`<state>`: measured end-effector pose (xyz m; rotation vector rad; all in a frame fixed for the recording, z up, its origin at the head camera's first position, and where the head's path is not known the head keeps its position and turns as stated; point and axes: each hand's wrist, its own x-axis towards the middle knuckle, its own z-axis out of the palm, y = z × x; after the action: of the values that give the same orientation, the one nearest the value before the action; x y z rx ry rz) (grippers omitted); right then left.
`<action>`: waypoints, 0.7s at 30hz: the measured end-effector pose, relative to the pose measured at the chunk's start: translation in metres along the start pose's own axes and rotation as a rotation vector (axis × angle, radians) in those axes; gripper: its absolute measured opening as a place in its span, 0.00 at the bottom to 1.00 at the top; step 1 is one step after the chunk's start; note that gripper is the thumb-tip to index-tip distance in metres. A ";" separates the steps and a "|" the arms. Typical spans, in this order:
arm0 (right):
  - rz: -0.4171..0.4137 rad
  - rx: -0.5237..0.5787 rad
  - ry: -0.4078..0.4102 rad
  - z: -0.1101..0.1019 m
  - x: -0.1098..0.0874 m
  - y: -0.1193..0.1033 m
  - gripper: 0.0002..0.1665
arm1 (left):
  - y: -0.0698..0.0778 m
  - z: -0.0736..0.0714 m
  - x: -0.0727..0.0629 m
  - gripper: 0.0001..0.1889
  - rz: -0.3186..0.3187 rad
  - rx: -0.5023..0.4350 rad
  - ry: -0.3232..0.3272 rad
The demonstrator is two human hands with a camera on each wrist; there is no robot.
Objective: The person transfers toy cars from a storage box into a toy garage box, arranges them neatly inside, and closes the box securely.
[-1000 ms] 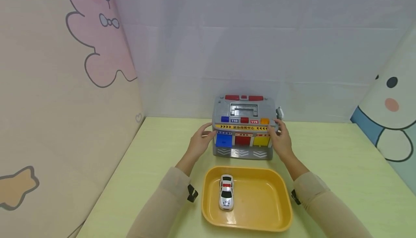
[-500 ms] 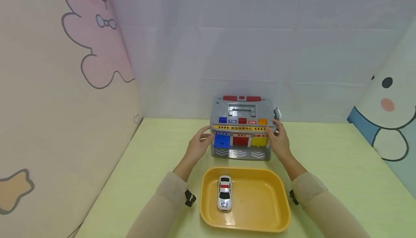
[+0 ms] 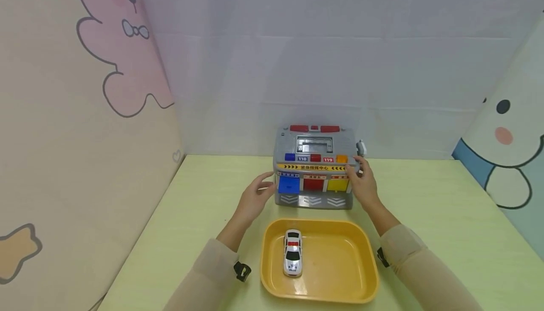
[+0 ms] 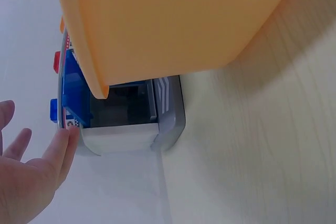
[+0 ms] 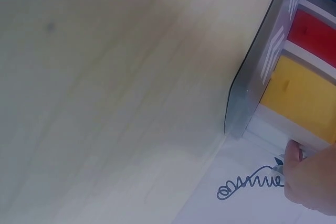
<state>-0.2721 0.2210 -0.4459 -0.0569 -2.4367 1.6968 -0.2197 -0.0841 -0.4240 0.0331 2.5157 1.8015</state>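
Observation:
A grey toy garage stands upright on the table near the back wall, with blue, red and yellow doors. Its blue door is swung up, baring a dark bay in the left wrist view. At the garage's left front corner is my left hand, fingers loosely bent and fingertips right at its edge. My right hand grips the right front corner of the roof between thumb and fingers. In the right wrist view the thumb is near the yellow door.
A yellow tray sits in front of the garage, between my forearms. On its left side lies a white toy police car with a red light bar. A dark coiled cord hangs by the garage's right side.
My left hand has drawn slightly left and down from the roof corner. The right hand keeps its grip, and the garage, tray and car stay put while the head view shifts a little.

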 end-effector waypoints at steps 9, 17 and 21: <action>0.001 -0.012 0.004 0.000 0.002 0.005 0.36 | 0.003 0.001 -0.019 0.24 0.050 0.027 -0.069; 0.012 0.003 -0.009 0.002 0.000 0.003 0.36 | 0.004 0.000 -0.036 0.21 0.090 0.090 -0.144; 0.012 0.002 -0.006 0.001 0.001 0.003 0.36 | 0.002 0.000 -0.042 0.22 0.101 0.080 -0.192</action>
<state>-0.2730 0.2215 -0.4491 -0.0668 -2.4437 1.7061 -0.1774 -0.0849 -0.4208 0.3249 2.4888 1.6409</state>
